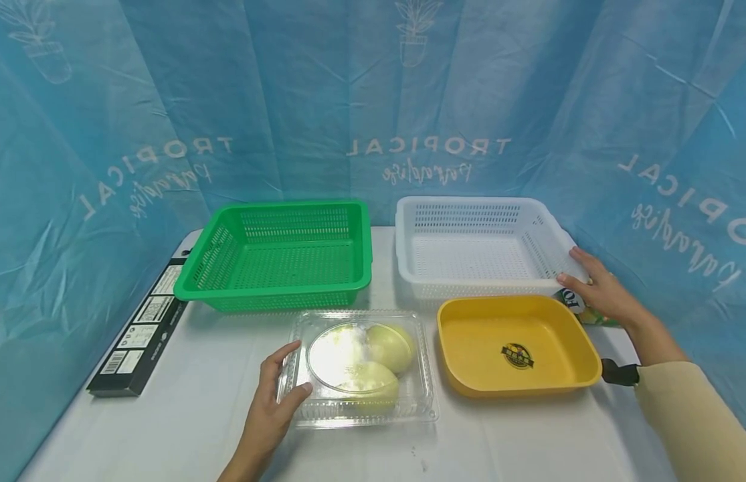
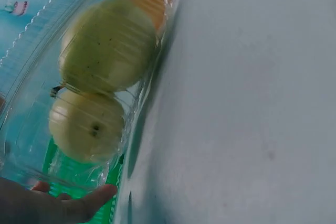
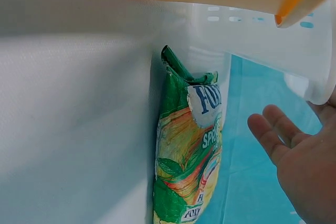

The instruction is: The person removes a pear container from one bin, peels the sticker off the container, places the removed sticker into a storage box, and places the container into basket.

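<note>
In the head view, a clear plastic clamshell box holds pale yellow-green round fruits. My left hand is at its left side, thumb and index finger spread along the edge. The left wrist view shows two fruits through the plastic and a straight finger by the box's end. On the right, my right hand holds the front right corner of a white perforated basket between thumb and index finger. Its other fingers extend loosely below the rim in the right wrist view.
A yellow tray stands in front of the white basket. A green and orange packet lies beside them, under my right hand. A green basket stands back left, beside a long black box. Blue curtains enclose the white table.
</note>
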{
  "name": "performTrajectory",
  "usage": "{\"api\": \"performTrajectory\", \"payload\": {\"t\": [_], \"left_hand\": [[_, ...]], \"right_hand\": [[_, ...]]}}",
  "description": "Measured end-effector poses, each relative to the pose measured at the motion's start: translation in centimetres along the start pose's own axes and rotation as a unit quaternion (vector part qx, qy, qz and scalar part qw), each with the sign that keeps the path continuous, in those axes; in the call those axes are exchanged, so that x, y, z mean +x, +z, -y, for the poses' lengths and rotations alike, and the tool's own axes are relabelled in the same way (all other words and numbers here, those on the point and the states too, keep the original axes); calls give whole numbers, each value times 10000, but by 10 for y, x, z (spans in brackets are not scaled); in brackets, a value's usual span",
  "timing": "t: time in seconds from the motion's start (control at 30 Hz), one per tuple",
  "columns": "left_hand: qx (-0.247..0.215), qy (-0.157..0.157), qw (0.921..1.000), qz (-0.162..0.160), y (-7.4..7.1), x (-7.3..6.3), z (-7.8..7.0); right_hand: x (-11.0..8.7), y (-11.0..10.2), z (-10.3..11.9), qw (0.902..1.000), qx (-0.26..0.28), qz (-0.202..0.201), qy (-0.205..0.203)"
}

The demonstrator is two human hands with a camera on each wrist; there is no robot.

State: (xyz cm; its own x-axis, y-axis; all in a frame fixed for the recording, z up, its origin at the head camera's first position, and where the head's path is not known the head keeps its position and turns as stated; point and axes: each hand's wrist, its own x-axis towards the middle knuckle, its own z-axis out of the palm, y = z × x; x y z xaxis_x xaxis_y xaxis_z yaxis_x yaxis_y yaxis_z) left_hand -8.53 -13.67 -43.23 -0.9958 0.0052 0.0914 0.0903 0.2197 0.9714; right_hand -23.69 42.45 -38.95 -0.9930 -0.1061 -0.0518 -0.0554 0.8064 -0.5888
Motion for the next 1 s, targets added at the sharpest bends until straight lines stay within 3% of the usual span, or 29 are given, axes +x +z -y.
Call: {"api": "performTrajectory", "payload": {"t": [0.13, 0.63, 1.0], "left_hand": [[-327, -55, 9994, 28, 0, -1, -2], [-663, -319, 9972, -113, 2, -6, -15], [-1375, -703, 9879, -159, 0, -8, -29]], "right_hand": [[0, 0, 0, 10000, -9, -10, -3], [1, 2, 0, 10000, -17, -24, 31], [1, 3, -1, 10000, -24, -52, 66]]}}
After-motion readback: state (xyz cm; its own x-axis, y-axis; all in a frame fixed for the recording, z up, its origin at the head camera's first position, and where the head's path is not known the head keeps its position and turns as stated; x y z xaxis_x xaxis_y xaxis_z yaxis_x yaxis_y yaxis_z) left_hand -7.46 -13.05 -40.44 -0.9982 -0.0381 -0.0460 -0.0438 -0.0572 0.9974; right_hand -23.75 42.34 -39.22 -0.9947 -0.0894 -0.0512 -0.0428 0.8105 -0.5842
